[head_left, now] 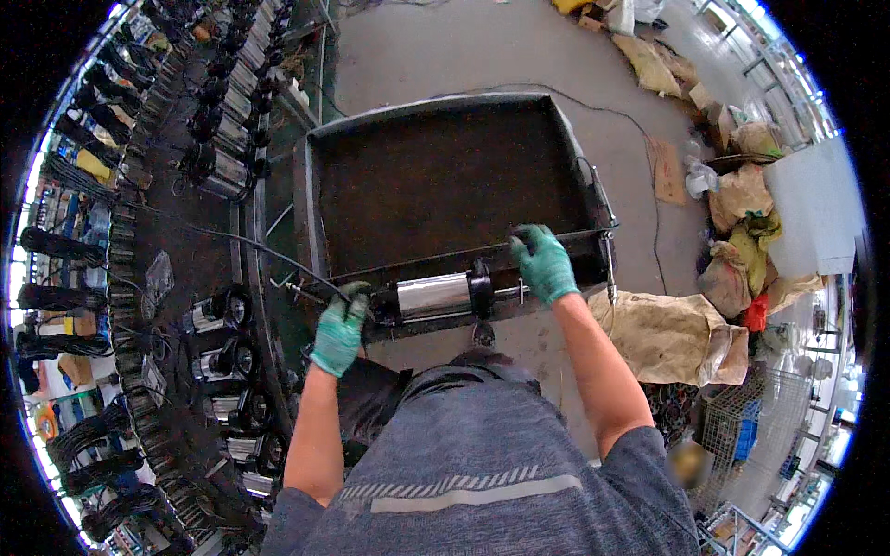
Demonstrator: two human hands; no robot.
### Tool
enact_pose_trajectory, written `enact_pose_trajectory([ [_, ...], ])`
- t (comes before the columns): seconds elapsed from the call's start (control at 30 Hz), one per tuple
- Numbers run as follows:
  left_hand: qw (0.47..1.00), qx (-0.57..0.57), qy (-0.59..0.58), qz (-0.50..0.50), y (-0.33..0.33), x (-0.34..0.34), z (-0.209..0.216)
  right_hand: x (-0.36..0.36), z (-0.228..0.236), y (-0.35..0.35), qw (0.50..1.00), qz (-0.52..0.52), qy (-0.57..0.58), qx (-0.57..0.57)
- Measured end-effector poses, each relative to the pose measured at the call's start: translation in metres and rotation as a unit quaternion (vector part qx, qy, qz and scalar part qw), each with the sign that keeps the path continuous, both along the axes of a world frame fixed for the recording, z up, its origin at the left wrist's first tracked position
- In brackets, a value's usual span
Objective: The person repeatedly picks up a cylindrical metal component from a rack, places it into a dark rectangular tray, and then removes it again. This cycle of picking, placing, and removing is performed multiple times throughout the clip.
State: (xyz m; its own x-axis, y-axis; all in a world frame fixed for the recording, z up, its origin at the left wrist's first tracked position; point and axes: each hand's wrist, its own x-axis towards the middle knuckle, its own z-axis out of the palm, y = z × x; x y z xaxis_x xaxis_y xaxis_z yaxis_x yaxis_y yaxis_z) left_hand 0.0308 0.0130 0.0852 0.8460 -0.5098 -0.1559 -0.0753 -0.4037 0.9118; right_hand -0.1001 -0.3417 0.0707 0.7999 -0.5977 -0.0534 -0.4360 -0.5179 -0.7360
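Grey floor (445, 46), white panel (816, 208), bright light (35, 174)

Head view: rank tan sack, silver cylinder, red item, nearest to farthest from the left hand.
From the left hand:
1. Silver cylinder, just to its right.
2. Tan sack, well to the right.
3. Red item, right beyond the sack.
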Motion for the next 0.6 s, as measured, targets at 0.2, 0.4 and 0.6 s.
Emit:
enact_pose_trajectory([
  [0.2,0.956,0.258,-0.106,-0.087,-0.046,-0.019,-0.041,-0.07,-0.078,-0.055,0.924,0.269,0.272,0.029],
  [0.4,0.964,0.25,-0.082,-0.027,-0.046,-0.011,-0.037,-0.063,-0.07,-0.032,0.919,0.288,0.249,-0.102],
  [0.6,0.976,0.202,-0.084,-0.017,-0.044,-0.015,-0.054,-0.064,-0.076,-0.015,0.927,0.26,0.11,-0.247],
])
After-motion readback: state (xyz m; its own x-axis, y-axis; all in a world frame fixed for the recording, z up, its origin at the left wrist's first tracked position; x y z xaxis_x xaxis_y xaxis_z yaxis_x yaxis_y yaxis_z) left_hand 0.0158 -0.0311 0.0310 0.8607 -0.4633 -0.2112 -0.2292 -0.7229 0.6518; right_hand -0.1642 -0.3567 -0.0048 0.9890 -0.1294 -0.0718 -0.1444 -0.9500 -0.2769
